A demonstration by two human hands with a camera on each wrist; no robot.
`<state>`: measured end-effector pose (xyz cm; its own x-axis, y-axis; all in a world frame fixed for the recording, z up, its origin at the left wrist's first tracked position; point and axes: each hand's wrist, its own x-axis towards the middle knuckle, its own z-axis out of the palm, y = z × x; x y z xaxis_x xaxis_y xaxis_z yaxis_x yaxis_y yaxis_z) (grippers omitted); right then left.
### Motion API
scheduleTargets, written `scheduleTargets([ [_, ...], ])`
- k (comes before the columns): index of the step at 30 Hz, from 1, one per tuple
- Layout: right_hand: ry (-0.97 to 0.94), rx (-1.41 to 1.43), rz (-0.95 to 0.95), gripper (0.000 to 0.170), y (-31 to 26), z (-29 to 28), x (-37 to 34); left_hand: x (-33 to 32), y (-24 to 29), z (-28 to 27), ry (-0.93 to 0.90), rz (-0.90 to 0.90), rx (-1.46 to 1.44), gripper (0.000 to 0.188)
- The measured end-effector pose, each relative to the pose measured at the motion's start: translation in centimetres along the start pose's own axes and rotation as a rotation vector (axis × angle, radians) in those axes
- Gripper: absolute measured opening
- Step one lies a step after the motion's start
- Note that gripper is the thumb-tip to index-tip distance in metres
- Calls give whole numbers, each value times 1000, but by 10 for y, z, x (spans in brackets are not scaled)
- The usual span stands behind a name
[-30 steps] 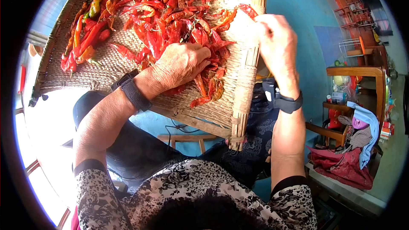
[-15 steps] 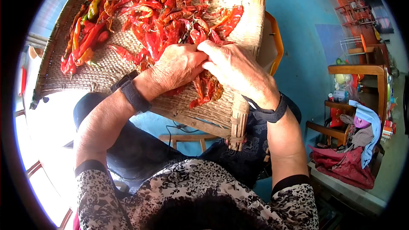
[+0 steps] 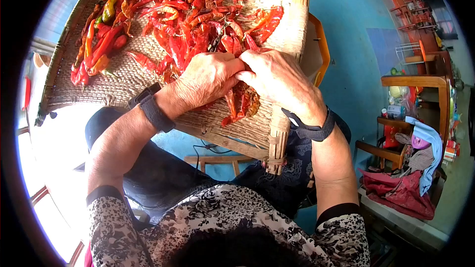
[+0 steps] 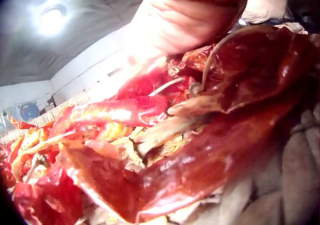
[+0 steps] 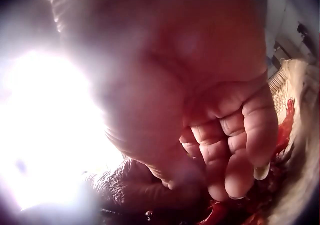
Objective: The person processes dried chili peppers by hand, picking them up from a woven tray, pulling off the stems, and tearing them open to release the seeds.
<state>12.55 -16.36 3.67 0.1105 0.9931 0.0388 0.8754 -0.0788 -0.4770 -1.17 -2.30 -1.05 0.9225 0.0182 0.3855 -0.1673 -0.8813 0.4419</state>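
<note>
Dried red peppers (image 3: 185, 39) lie heaped on a woven tray (image 3: 277, 104). Over the heap's near right part, the left hand (image 3: 210, 76) and right hand (image 3: 279, 81) meet at their thumbs and forefingers. Both have curled fingers and pinch at a red pepper that they mostly hide. In the left wrist view, the underside of the left hand (image 4: 190, 14) is above glossy red peppers (image 4: 200, 165). The right wrist view shows the right hand (image 5: 200, 99) with bent fingers, red pieces (image 5: 217, 212) below the fingertips.
A separate bunch of fresher peppers (image 3: 106, 39), one green, lies at the tray's left. Under the tray's right edge is a yellow-rimmed container (image 3: 324, 52). The tray's near corner sits above the person's legs. A wooden chair (image 3: 381, 153) with cloths stands at the right.
The right hand has come left from the tray's right edge to the left hand. The pepper it held there now lies at the heap's right side. The left hand has barely moved.
</note>
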Motion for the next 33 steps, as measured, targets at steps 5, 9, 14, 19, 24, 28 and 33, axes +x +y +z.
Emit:
scheduleTargets([
  [5, -33, -39, 3, 20, -2, -1, -2, -2, 2, 0, -72, -57, -46, 17],
  [9, 22, -162, -99, 17, -4, -3, -3, -3, 1, 1, -85, -62, -34, 17],
  [14, -11, -142, -74, 12, -3, -1, -3, -3, 3, -2, -114, -80, -32, 17],
  [19, -11, -145, -102, 9, 1, 1, -3, -4, -1, 3, -95, -11, -27, 13],
  [24, -2, -147, -104, 12, 2, 5, -8, -5, 1, 6, -85, 4, -5, 11],
  [28, 98, -219, -189, 10, 2, 9, -19, -7, -1, 12, -74, 40, 26, 11],
  [33, 2, -290, -153, 16, 1, 7, -24, -8, 0, 12, -71, 66, 68, 13],
])
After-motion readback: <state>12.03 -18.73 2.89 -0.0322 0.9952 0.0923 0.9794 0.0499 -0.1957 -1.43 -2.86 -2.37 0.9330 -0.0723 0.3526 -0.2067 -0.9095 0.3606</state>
